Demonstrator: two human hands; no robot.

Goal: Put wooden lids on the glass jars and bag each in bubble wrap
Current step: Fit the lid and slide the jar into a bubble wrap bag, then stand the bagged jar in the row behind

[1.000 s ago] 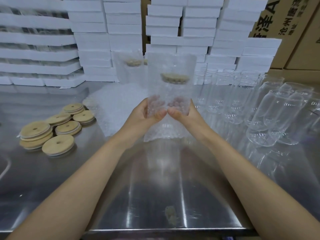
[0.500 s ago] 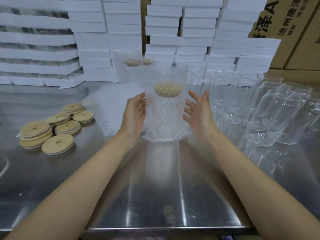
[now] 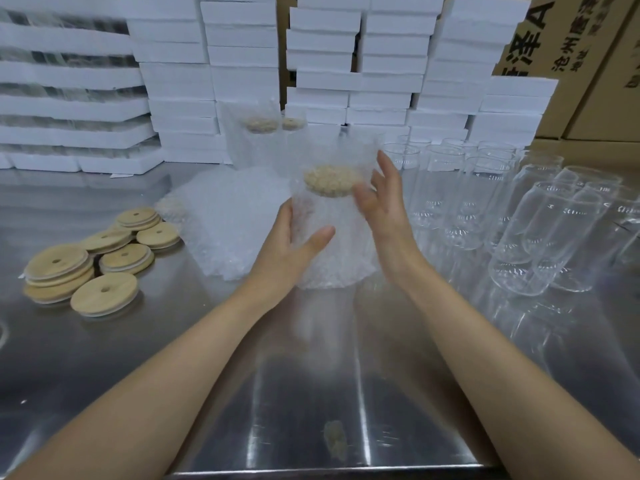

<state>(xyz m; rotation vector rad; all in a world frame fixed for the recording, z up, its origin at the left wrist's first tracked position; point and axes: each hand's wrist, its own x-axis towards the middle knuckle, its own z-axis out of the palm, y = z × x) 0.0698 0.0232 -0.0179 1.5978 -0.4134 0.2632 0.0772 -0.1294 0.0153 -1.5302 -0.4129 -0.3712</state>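
A glass jar with a wooden lid (image 3: 329, 180) stands upright inside a bubble wrap bag (image 3: 334, 258) on the steel table (image 3: 311, 375), in the middle of the view. My left hand (image 3: 287, 247) grips the bagged jar from its left, thumb across the front. On the jar's right, my right hand (image 3: 384, 206) is raised with straight fingers, touching the wrap beside the lid. The bag's open top rises loosely above the lid.
Loose wooden lids (image 3: 104, 251) lie in piles at the left. A pile of flat bubble wrap bags (image 3: 225, 220) sits behind my left hand. Bagged jars (image 3: 259, 133) stand further back. Several bare glass jars (image 3: 519, 220) crowd the right. White foam boxes (image 3: 381, 64) and cardboard cartons (image 3: 571, 46) line the back.
The bagged jar came down from mid-air onto the table. My left hand closed round its side, and my right hand rose to the wrap beside the lid.
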